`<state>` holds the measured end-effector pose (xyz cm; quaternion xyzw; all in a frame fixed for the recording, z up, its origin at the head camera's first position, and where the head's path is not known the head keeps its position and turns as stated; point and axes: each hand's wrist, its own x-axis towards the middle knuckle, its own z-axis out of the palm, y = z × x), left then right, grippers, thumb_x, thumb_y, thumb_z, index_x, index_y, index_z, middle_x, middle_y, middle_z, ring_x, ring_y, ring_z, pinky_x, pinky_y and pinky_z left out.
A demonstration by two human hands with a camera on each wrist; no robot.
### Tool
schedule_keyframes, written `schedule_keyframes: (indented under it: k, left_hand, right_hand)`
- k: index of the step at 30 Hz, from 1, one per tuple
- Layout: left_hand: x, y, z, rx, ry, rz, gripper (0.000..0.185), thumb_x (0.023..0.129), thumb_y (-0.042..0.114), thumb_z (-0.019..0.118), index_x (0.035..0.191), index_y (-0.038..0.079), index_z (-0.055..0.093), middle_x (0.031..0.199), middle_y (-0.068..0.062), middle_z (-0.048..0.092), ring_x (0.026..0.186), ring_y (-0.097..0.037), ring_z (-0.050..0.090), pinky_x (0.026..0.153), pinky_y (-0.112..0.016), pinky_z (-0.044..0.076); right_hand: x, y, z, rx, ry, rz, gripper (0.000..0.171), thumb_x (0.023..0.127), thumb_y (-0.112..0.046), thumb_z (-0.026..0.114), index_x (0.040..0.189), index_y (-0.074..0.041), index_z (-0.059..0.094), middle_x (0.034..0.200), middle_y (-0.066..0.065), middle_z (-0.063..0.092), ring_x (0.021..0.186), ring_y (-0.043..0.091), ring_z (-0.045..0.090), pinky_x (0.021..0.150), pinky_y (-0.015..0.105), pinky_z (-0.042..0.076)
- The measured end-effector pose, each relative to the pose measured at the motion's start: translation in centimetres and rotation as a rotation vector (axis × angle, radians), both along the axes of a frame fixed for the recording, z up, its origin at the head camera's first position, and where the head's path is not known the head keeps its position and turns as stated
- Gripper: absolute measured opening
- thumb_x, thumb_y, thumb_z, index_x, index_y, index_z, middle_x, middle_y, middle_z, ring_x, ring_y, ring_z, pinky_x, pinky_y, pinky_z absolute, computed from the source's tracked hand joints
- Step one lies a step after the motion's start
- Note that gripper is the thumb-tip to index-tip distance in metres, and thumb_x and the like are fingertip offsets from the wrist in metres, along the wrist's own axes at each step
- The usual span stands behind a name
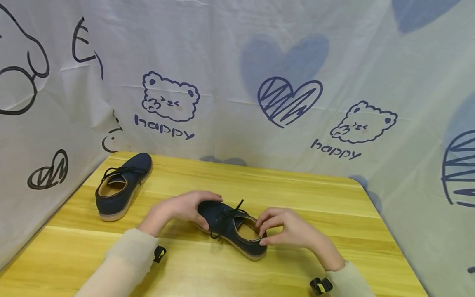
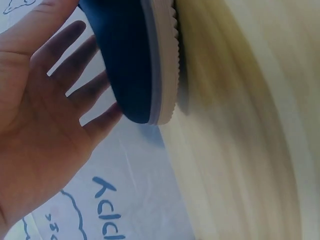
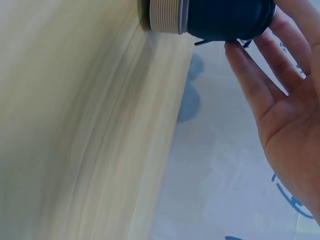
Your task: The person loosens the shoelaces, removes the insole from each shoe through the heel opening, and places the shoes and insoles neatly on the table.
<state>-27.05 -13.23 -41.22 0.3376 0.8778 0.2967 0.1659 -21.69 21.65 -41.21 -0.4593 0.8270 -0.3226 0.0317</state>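
Between hands, shoe (image 1: 230, 228) toe far-left

Near shoe (image 1: 231, 229): navy blue upper, black laces, tan lining, pale beige ribbed sole. Far shoe (image 1: 122, 185): same navy upper, black laces, tan lining, beige sole. Table (image 1: 315, 206): yellow wood with lighter grain streaks. Backdrop cloth (image 1: 237, 62) was white, printed with dark blue outlined bears, the word "happy", striped hearts and solid faded-blue hearts. Sleeves (image 1: 122, 264) were cream.
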Motion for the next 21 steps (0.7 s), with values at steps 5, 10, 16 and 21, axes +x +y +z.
schedule_keyframes:
  k: [5, 10, 16, 21]
  left_hand:
    - [0.3, 0.5, -0.3, -0.002, -0.036, 0.024, 0.077, 0.080, 0.021, 0.093, 0.149, 0.014, 0.059, 0.152, -0.008, 0.055, 0.140, -0.035, 0.049, 0.116, -0.054, 0.038]
    - [0.6, 0.6, -0.5, -0.031, 0.012, 0.050, 0.076, 0.076, 0.025, 0.095, 0.144, 0.020, 0.063, 0.147, -0.005, 0.059, 0.136, -0.034, 0.052, 0.114, -0.054, 0.041]
    - [1.4, 0.6, -0.6, -0.063, 0.040, 0.090, 0.075, 0.071, 0.030, 0.099, 0.138, 0.024, 0.066, 0.141, -0.002, 0.062, 0.127, -0.032, 0.057, 0.105, -0.054, 0.046]
    - [2.0, 0.7, -0.7, -0.067, 0.043, 0.119, 0.073, 0.068, 0.033, 0.100, 0.132, 0.024, 0.067, 0.140, -0.001, 0.062, 0.126, -0.030, 0.057, 0.104, -0.052, 0.048]
  right_hand:
    - [-0.1, 0.9, -0.1, -0.047, -0.145, 0.005, 0.006, 0.091, -0.019, 0.084, 0.094, -0.019, 0.079, 0.117, 0.007, 0.071, 0.111, 0.021, 0.067, 0.094, 0.034, 0.058]
    - [-0.2, 1.4, -0.1, -0.096, -0.301, -0.034, 0.011, 0.090, -0.013, 0.083, 0.098, -0.008, 0.079, 0.122, 0.014, 0.069, 0.112, 0.028, 0.067, 0.096, 0.040, 0.058]
    - [-0.1, 1.8, -0.1, -0.094, -0.370, -0.086, 0.015, 0.089, -0.008, 0.082, 0.103, -0.006, 0.078, 0.129, 0.011, 0.069, 0.120, 0.025, 0.065, 0.099, 0.041, 0.056]
    - [-0.1, 2.0, 0.0, -0.094, -0.397, -0.097, 0.018, 0.090, -0.008, 0.080, 0.108, -0.005, 0.077, 0.133, 0.010, 0.068, 0.126, 0.026, 0.062, 0.101, 0.043, 0.054]
